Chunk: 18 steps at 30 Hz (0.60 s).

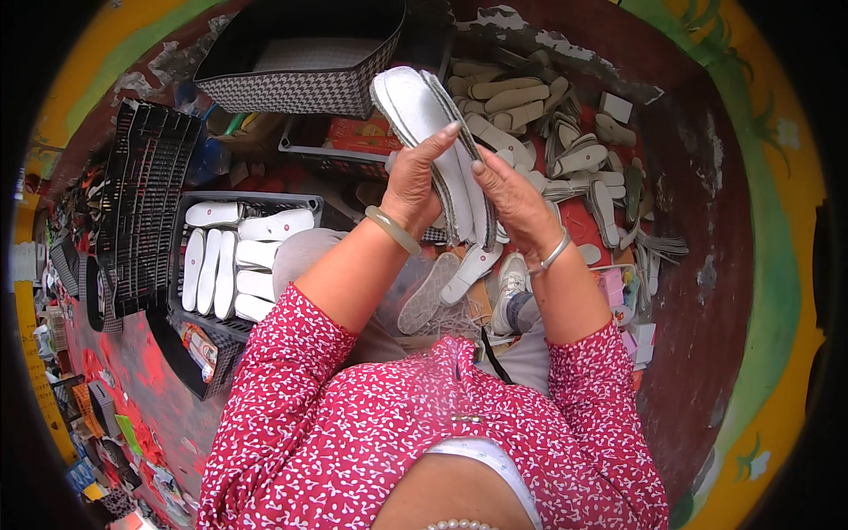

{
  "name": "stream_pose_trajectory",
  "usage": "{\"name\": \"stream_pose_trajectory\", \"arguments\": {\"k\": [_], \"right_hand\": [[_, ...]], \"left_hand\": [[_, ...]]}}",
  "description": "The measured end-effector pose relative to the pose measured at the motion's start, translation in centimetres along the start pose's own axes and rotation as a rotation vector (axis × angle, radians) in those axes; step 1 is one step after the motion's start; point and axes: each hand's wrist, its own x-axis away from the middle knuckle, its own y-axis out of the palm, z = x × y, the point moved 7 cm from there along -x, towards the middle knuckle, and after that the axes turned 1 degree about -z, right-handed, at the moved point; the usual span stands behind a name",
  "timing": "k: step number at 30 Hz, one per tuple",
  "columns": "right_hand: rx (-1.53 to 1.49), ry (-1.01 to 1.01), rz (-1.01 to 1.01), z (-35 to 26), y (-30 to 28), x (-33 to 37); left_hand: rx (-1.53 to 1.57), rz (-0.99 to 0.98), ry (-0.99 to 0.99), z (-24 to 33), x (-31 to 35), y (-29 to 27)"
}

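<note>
Both hands are raised in front of me around a small stack of white shoe insoles (411, 108) with dark greenish edges, tilted with the toe ends up and to the left. My left hand (411, 190) grips the stack from the left, its thumb lying across the white face. From the right, my right hand (523, 205) closes on the edge, thumb against the insoles' side; its other fingers are mostly hidden. Below the hands, a white insole (473, 272) and a greyish patterned sole piece (427, 295) lie near my lap, beside some loose threads.
To the left, a dark plastic crate (305, 201) holds white insoles in rows. A large heap of loose insoles (512, 93) spreads at the far right. Beyond the hands stands a black-and-white checked basket (291, 95). A black slatted crate (150, 208) stands at far left.
</note>
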Motion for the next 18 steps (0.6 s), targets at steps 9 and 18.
{"name": "stream_pose_trajectory", "arguments": {"k": [9, 18], "right_hand": [[0.594, -0.229, 0.317, 0.7, -2.2, 1.2], [1.039, -0.211, 0.388, 0.5, -1.0, 1.0]], "left_hand": [[-0.277, -0.037, 0.004, -2.1, -0.1, 0.1], [-0.244, -0.125, 0.042, -3.9, -0.4, 0.5]]}}
